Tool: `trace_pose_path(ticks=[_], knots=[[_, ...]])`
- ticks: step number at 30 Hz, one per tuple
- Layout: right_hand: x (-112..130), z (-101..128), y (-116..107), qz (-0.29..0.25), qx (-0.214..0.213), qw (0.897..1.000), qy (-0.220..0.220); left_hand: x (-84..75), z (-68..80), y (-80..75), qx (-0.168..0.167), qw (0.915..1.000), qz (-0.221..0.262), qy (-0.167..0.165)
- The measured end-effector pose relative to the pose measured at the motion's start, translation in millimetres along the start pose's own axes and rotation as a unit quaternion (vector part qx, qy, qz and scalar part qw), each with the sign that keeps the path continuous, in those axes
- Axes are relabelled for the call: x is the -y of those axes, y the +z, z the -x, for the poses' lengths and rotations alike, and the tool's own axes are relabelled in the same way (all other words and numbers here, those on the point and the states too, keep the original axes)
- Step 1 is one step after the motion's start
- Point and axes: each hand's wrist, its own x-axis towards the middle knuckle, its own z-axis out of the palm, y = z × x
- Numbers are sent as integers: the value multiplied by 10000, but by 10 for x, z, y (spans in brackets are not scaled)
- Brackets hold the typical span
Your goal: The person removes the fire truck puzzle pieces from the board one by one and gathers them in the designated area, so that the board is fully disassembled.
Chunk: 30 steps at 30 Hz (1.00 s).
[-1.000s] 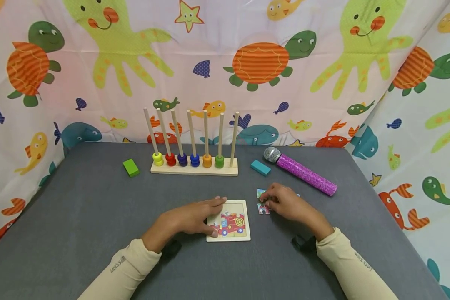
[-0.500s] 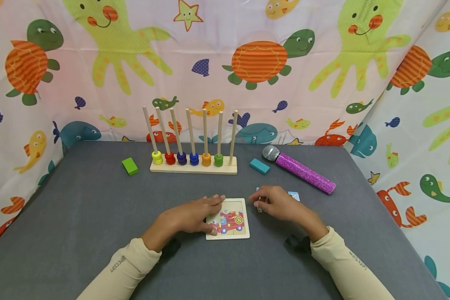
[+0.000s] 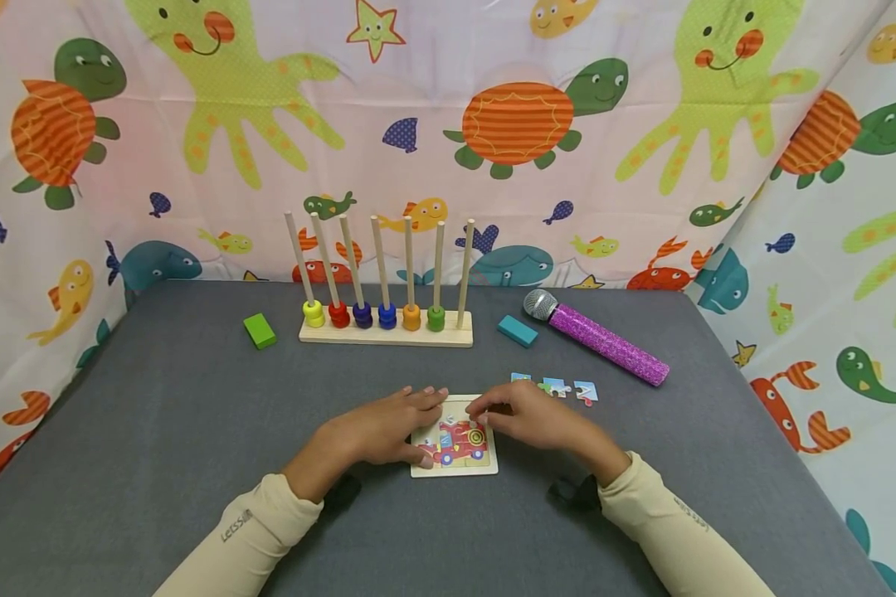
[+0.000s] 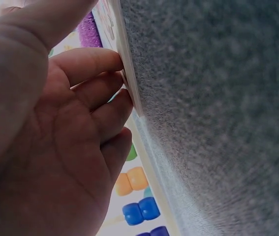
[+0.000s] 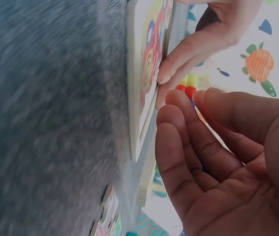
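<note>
Both hands meet at the puzzle board (image 3: 454,439). Left hand (image 3: 377,431) presses its edge with relaxed fingers; right hand (image 3: 526,419) hovers over its top corner, loosely curled; whether it holds anything, I cannot tell.

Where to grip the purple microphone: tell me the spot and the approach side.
Grip the purple microphone around the middle of its glittery barrel, coming straight down from above. It lies flat on the grey table, barrel sides exposed; the silver mesh head is rounder and probably slips more easily.
</note>
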Motion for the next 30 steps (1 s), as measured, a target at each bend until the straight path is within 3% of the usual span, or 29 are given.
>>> trace_pose_path(ticks=[12, 21, 30], knots=[[52, -127, 56, 3, 247, 9996, 110, 13, 4, 8, -49, 9999, 120, 81], [73, -197, 81, 11, 666, 9976, 167, 22, 5, -11, -27, 9999, 160, -32], [64, -218, 97, 166, 668, 9975, -164, -11, 0, 6, -80, 9997, 248, 16]])
